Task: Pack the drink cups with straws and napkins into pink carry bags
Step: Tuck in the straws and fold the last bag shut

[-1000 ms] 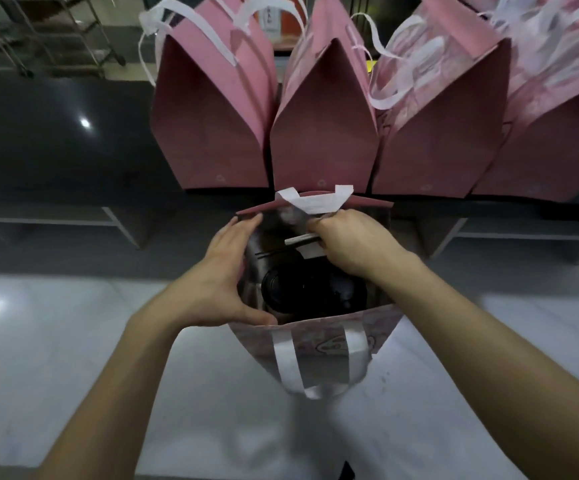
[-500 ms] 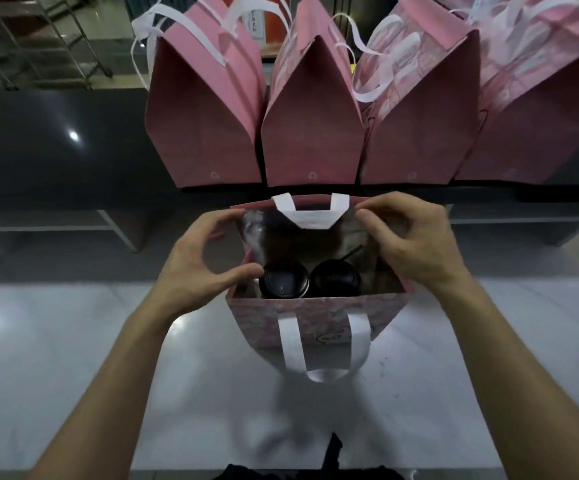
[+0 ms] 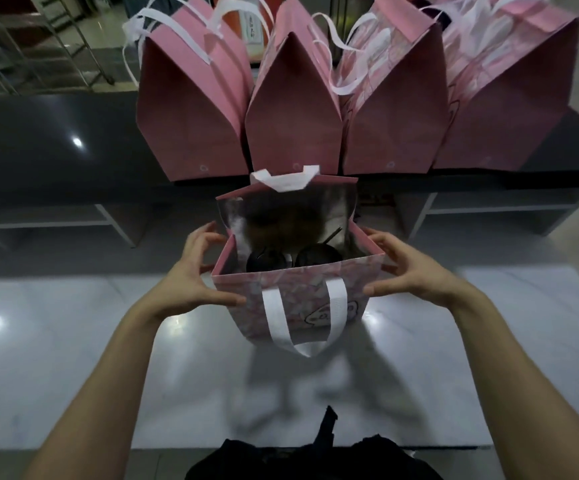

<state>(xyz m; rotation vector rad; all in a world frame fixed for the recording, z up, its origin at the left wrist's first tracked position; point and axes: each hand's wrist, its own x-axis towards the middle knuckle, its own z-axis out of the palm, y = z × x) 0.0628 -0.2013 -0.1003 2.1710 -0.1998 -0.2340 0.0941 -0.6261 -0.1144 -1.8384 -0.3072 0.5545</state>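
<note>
An open pink carry bag point(image 3: 295, 299) with white ribbon handles stands on the pale counter in front of me. Inside it sit two drink cups with dark lids point(image 3: 267, 263) point(image 3: 317, 256), side by side, and a thin dark straw point(image 3: 331, 234) leans up behind the right one. My left hand point(image 3: 194, 271) presses the bag's left side, thumb on the front panel and fingers curled at the side fold. My right hand point(image 3: 409, 271) holds the right side the same way. Napkins are not visible inside.
Several closed pink bags point(image 3: 194, 109) point(image 3: 293, 112) point(image 3: 392, 105) point(image 3: 510, 98) with white handles stand in a row on a dark raised ledge point(image 3: 56, 147) behind. The pale glossy counter point(image 3: 73, 341) spreads left and right of the open bag. Metal racks stand at far left.
My right hand has come out of the bag, leaving the straw inside, and both hands have moved down to the bag's two sides. The view has tilted so the bag sits lower.
</note>
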